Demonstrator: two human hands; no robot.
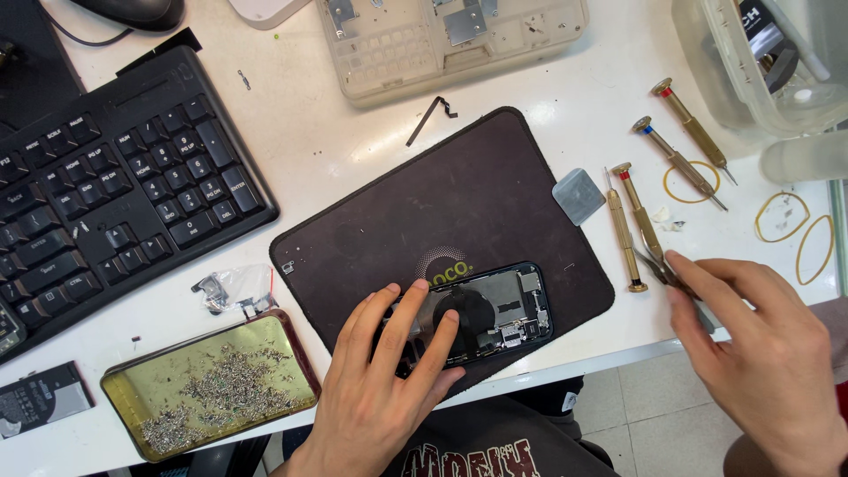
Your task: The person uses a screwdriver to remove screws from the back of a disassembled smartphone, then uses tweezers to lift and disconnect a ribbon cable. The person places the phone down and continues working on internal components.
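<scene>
Head view looks straight down on my bench, and I place everything from the dark work mat [424, 212] at its middle. On the near edge of that mat lies the opened phone [495, 311], back off, its boards and a round black part showing. My left hand [389, 371] lies flat on the phone's left half, fingers spread and pressing down, closed around nothing. My right hand [760, 353] is off the mat's right side, over the table edge, thumb and forefinger pinched on a pair of tweezers [655, 263] whose tips point back toward the mat.

Just right of the mat two brass-handled screwdrivers [629, 231] lie side by side, the tweezers touching the nearer one. Two more screwdrivers [685, 132] lie farther right and up, near several yellow rubber bands [795, 231]. A small grey square pad [579, 195] overlaps the mat's right edge. Left of the mat, near its lower corner, sits a yellow tray of tiny screws [212, 384], with a small clear bag of parts [234, 290] just above it. A black keyboard [115, 185] fills the far left. Beyond the mat's top edge stands a pale plastic parts case [450, 44], and a thin black strip [430, 119] lies between the two. A clear plastic tub [760, 71] sits at the upper right
</scene>
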